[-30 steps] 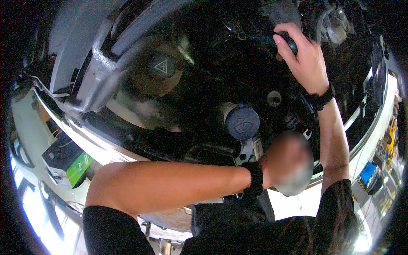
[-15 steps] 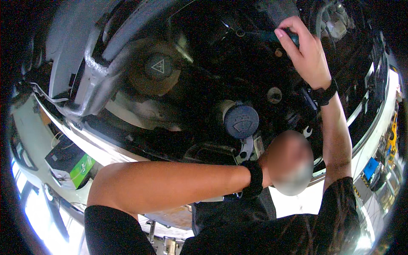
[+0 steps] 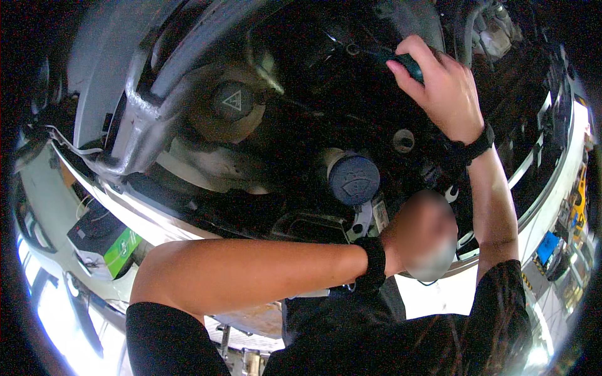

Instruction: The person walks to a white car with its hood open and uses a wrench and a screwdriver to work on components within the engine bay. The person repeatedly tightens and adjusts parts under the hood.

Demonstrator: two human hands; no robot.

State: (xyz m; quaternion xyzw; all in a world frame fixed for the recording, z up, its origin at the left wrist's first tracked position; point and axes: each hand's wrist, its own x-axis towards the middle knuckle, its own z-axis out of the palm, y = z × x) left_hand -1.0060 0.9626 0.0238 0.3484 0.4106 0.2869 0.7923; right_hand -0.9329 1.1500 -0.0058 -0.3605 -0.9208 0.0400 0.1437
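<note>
My right hand (image 3: 442, 94), with a black watch at its wrist, reaches into a dark engine bay. Its fingers are curled round the dark green handle (image 3: 411, 66) of a tool; the far end is lost in shadow near a small metal ring (image 3: 352, 48). My left arm crosses the front of the bay, a black band at its wrist. A blur hides the fingers of my left hand (image 3: 421, 232). The open end of a wrench (image 3: 451, 193) sticks out just above that hand; whether the hand grips it is hidden. A blue washer-fluid cap (image 3: 355, 180) stands left of it.
A dark reservoir cap (image 3: 232, 100) with a warning triangle lies at the left of the bay. Near the blue cap is a metal bracket (image 3: 362, 216). The car's pale front edge (image 3: 135, 219) curves below. A black and green box (image 3: 113, 241) stands far left.
My right hand has shifted left and slightly down, and more of the dark green handle shows in its fingers. My left hand stays nearly in place.
</note>
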